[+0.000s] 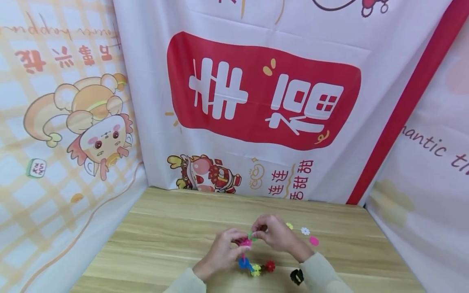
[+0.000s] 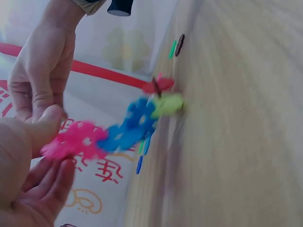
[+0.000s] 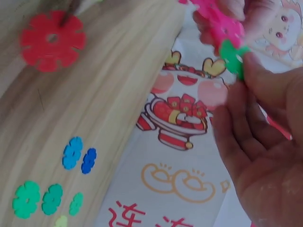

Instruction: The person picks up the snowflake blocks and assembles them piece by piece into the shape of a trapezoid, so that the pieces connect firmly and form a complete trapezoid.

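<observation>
My left hand (image 1: 224,247) pinches a pink notched snowflake disc (image 2: 83,141) at the upper end of a linked chain. From it hang blue discs (image 2: 139,118), a yellow-green disc (image 2: 168,104) and a red disc (image 3: 53,41), joined to a dark brown piece (image 2: 156,87). My right hand (image 1: 276,234) pinches a green snowflake disc (image 3: 232,59) between thumb and fingers, its edge right at the pink disc's edge. Both hands are raised over the wooden table (image 1: 154,240). Part of the pink disc is hidden behind the left fingers.
Loose discs lie on the table beyond my right hand, among them a white disc (image 1: 305,231) and a pink one (image 1: 314,241). In the right wrist view several green discs (image 3: 26,199) and blue ones (image 3: 72,152) lie flat. Printed cloth (image 1: 146,122) walls the table.
</observation>
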Demonstrator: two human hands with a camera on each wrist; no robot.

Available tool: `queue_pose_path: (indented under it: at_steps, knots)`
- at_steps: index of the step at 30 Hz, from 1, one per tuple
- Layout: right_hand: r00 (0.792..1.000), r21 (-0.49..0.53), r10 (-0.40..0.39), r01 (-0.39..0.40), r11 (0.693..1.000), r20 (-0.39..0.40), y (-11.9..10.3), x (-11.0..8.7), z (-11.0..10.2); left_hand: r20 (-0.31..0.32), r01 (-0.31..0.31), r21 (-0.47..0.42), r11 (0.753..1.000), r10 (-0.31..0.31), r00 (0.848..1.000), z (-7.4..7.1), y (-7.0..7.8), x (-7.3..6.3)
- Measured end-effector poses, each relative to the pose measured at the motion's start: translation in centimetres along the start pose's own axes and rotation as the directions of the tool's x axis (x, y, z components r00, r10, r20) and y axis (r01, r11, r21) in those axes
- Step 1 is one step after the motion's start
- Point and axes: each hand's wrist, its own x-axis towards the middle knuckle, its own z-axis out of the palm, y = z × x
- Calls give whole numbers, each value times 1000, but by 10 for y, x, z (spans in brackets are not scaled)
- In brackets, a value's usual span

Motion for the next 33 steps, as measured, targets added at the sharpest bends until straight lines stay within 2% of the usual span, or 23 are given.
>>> queue_pose_path:
  at_steps: [4, 11, 15, 23, 28, 33]
  knots:
    - [997, 26, -49, 48, 999, 52, 2, 0, -6, 64, 56, -18, 998, -55, 996, -4, 0, 3]
    - [990, 41, -51, 46, 998, 130, -4, 1, -18, 15, 87, -136, 987, -86, 996, -6, 7, 15]
    - [990, 29, -23, 19, 999, 142, 1, 3, -27, 14, 114, -156, 981, -113, 993, -7, 9, 17]
    - [983, -127, 135, -119, 985, 124, 44, 6, -35, 17, 163, -155, 974, -162, 987, -8, 9, 13]
    - [971, -177, 209, -186, 967, 119, 73, -1, -20, 28, 188, -170, 967, -186, 982, -9, 9, 10]
    - [968, -173, 228, -208, 963, 104, 99, -6, 0, 30, 201, -172, 964, -198, 980, -11, 9, 8]
